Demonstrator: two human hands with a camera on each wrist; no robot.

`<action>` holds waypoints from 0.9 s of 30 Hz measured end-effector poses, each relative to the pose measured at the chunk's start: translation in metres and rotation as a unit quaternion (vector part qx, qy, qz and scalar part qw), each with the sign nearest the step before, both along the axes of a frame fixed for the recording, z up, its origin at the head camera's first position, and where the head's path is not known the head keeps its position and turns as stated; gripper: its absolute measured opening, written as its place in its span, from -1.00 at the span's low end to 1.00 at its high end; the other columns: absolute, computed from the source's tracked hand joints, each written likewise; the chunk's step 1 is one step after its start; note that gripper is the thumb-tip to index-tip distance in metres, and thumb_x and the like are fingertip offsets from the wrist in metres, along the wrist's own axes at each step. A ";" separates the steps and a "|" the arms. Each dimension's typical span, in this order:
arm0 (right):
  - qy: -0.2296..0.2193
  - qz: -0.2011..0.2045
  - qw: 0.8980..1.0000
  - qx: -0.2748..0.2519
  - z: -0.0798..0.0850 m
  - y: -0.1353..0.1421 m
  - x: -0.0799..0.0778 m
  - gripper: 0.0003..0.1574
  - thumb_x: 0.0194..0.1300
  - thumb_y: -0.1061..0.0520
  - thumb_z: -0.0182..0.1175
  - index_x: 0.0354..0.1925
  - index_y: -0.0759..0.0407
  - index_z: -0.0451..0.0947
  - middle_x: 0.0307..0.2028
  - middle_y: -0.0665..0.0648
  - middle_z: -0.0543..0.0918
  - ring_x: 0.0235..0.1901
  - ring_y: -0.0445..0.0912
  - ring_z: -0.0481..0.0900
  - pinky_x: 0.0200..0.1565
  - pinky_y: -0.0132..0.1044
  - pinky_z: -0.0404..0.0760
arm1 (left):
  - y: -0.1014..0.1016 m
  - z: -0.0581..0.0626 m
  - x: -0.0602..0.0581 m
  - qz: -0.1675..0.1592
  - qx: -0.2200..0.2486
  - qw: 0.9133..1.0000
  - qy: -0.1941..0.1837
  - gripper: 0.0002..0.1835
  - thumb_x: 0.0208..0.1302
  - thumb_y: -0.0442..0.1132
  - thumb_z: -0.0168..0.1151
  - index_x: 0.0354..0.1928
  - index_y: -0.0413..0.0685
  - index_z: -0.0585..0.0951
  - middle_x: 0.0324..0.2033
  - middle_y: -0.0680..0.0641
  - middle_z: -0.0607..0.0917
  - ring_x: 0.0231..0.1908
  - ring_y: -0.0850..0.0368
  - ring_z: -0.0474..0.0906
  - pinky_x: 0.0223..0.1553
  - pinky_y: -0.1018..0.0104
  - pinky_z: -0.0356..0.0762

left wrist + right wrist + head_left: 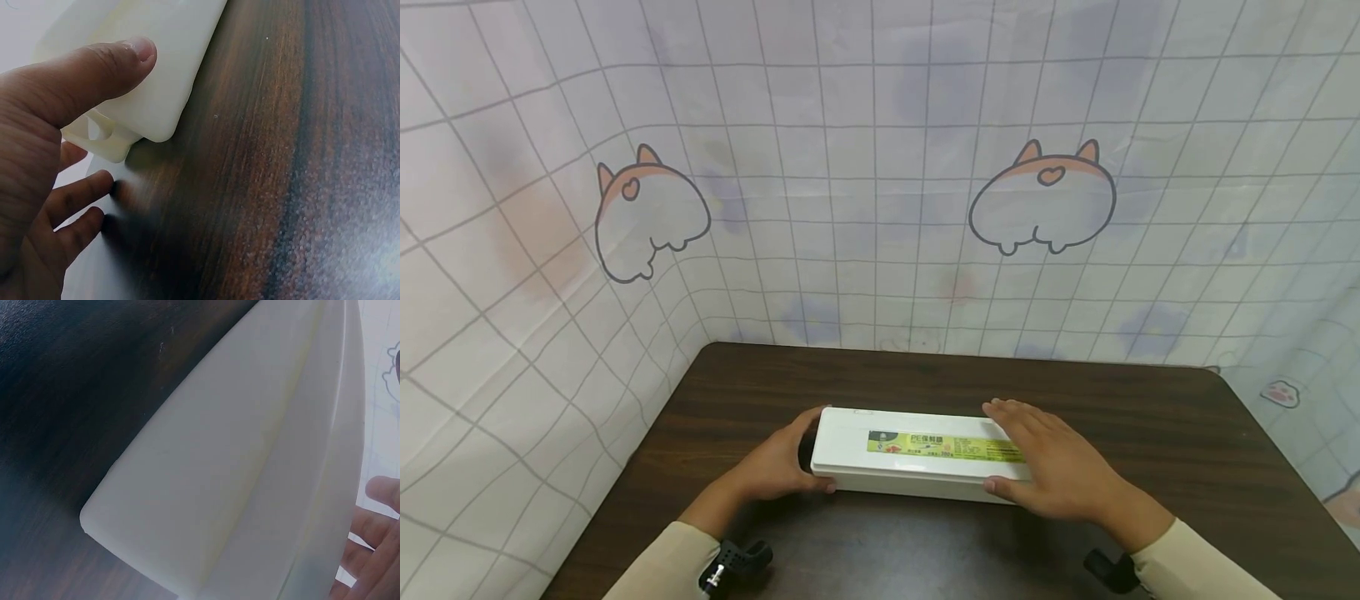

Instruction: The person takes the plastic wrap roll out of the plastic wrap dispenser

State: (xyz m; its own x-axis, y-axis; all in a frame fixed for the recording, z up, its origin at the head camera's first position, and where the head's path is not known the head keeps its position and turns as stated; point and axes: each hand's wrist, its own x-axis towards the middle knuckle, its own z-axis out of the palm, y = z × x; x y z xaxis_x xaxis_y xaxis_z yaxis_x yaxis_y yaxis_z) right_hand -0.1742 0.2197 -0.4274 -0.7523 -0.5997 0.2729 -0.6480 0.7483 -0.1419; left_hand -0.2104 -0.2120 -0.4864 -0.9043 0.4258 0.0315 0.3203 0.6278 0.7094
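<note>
A long white cling film box point(917, 479) with a yellow-green label lies on the dark wooden table, its long side facing me. My left hand point(775, 462) grips its left end. In the left wrist view the thumb point(119, 69) lies over the front face, and the other fingers point(81, 197) spread beyond the end near the tabletop. Over the box's right end is my right hand point(1060, 462), its fingers stretched toward the back edge and its thumb by the front edge. The right wrist view shows right fingers point(375, 531) past the lid's edge; their contact is unclear.
The dark wooden table point(865, 558) extends around the box on all sides. A pale grid-patterned cloth point(865, 275) with cartoon animals hangs behind the table and along its left and right sides. Each wrist wears a black strap point(741, 558).
</note>
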 end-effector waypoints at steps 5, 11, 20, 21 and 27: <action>0.003 0.007 1.000 -0.002 -0.001 -0.003 -0.001 0.16 0.32 -0.53 0.16 0.56 0.13 0.16 0.48 0.19 0.33 0.42 0.18 0.30 0.29 0.22 0.33 | -0.001 -0.001 0.000 -0.001 0.000 1.000 0.001 0.34 -0.19 0.12 0.74 0.59 -0.01 0.11 0.39 -0.08 0.43 0.36 -0.08 0.36 0.30 -0.22 0.27; 0.003 0.010 1.000 -0.004 -0.001 -0.006 -0.002 0.15 0.31 -0.54 0.16 0.55 0.12 0.19 0.47 0.19 0.35 0.42 0.17 0.32 0.27 0.24 0.34 | 0.000 -0.002 -0.001 -0.005 0.002 1.000 0.005 0.33 -0.18 0.12 0.73 0.59 -0.04 0.11 0.39 -0.09 0.44 0.35 -0.09 0.37 0.30 -0.23 0.26; 0.013 0.015 1.000 -0.006 -0.002 -0.010 -0.002 0.17 0.29 -0.53 0.19 0.55 0.13 0.18 0.46 0.18 0.36 0.42 0.14 0.32 0.31 0.18 0.31 | 0.002 0.000 0.000 0.006 0.001 1.000 0.000 0.34 -0.19 0.10 0.74 0.59 -0.02 0.10 0.42 -0.09 0.40 0.37 -0.11 0.34 0.30 -0.24 0.26; 0.013 0.016 1.000 -0.007 -0.002 -0.010 -0.002 0.17 0.29 -0.53 0.19 0.55 0.12 0.18 0.46 0.18 0.36 0.42 0.13 0.32 0.31 0.18 0.32 | 0.002 0.000 0.000 0.006 0.001 1.000 0.000 0.34 -0.18 0.10 0.74 0.59 -0.03 0.10 0.42 -0.10 0.40 0.37 -0.11 0.34 0.30 -0.24 0.26; 0.012 0.020 1.000 -0.010 -0.001 -0.014 -0.002 0.18 0.29 -0.54 0.18 0.56 0.11 0.18 0.46 0.16 0.36 0.42 0.13 0.32 0.31 0.18 0.31 | 0.001 -0.002 0.000 -0.001 0.003 1.000 -0.003 0.34 -0.16 0.12 0.73 0.60 -0.03 0.08 0.43 -0.09 0.39 0.38 -0.08 0.34 0.31 -0.22 0.25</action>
